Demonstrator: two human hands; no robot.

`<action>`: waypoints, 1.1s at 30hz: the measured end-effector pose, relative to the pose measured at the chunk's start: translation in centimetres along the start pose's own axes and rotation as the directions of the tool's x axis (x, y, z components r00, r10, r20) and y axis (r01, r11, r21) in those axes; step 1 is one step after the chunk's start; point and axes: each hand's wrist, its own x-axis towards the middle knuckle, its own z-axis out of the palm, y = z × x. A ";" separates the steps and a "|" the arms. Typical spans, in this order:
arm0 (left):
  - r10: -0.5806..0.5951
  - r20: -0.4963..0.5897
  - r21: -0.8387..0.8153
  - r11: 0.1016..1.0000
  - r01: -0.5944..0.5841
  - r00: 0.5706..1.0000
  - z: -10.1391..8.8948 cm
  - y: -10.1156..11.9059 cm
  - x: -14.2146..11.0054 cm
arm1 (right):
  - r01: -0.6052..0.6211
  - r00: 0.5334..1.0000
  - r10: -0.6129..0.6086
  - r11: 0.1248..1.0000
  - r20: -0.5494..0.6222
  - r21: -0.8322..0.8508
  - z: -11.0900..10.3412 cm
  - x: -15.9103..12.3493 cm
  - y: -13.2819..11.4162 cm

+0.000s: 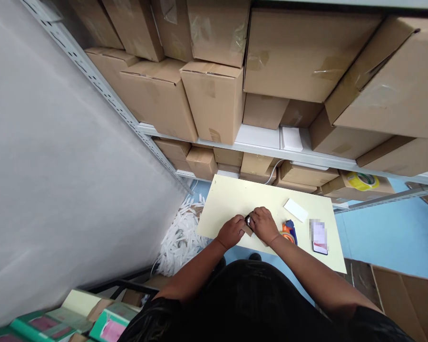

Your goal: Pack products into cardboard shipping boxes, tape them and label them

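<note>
Over the near edge of a pale yellow table (231, 194), my two hands meet around a small dark, shiny item (248, 220) and a small piece of brown cardboard (248, 231). My left hand (231, 231) is closed, its fingertips pinching at the left side of the cardboard. From the right, the bent fingers of my right hand (264, 224) close over the dark item and cover much of it. Its exact kind is too small and hidden to make out. Just right of my right hand lies an orange and blue tape dispenser (289, 232).
A white box (296, 210) and a phone (319, 237) lie on the table's right side. Shelves behind hold cardboard boxes (214, 99) and a yellow tape roll (363, 181). White paper strips (180, 237) pile up on the floor at left, beside a grey wall (74, 166).
</note>
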 end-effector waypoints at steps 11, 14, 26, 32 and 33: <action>0.011 -0.021 -0.029 1.000 -0.011 1.000 -0.2 -0.1 0.6 | -0.024 0.998 0.036 0.980 -0.055 0.198 -1.0 -0.1 0.7; 0.020 -0.045 -0.052 0.998 -0.023 0.999 -0.2 0.1 0.4 | -0.220 0.924 0.317 0.898 -0.215 0.381 -1.6 -3.7 2.2; -0.334 0.063 -0.423 0.844 0.328 0.940 0.2 -1.2 4.4 | -0.507 0.708 0.659 0.222 0.255 0.833 3.7 -9.1 3.0; -0.097 0.212 -0.388 0.905 0.175 0.972 -0.7 -1.9 5.7 | -0.652 0.508 0.746 0.005 0.431 0.758 3.9 -12.1 6.0; -0.070 0.232 -0.372 0.915 0.156 0.970 -0.9 -1.9 5.8 | -0.700 0.510 0.713 0.018 0.481 0.714 4.1 -12.9 6.1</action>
